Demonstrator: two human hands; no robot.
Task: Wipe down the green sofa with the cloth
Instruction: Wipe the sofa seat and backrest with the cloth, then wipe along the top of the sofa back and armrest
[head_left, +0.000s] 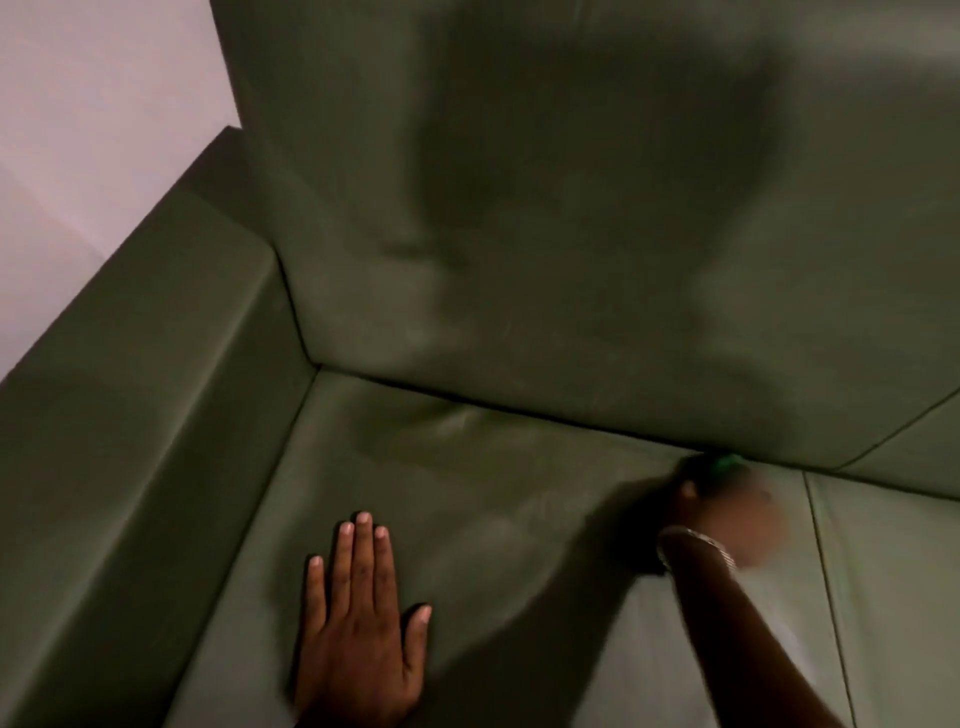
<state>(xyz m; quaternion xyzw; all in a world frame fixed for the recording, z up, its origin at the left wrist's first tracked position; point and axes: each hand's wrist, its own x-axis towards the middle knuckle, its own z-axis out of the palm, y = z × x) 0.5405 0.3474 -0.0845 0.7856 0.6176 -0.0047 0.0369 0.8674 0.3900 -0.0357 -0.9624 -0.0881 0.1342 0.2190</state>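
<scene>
Wiping step, I'm judging, seat cushion stage. Going left to right: pale wall (78, 156) is showing at far left, beyond the armrest (130, 415) of the green sofa (571, 208). My left hand (358, 618) is lying flat, fingers spread, palm down on the seat cushion (493, 545), grasping nothing, just bracing. Well to the right of it, my right hand (727, 514) is blurring badly, so it's probably mid-stroke. It's sitting right at the crease where the seat is meeting the backrest (571, 322). A bit of bright green, likely the cloth (727, 461), is poking out just beyond the fingers, touching the crease. Fingers seem curled on it, but with this blur I can't tell the grip for sure. A bangle (696, 545) is showing on that wrist.

Next move, my guess: dragging the cloth along the crease toward the left hand and the corner, pressing evenly, then lifting the brace hand out of the path.

Just right of the grip a seam (826, 571) is splitting off the next cushion (893, 597). Fabric is looking like smooth velvety upholstery with lighter rubbed streaks; lighting is dim.
</scene>
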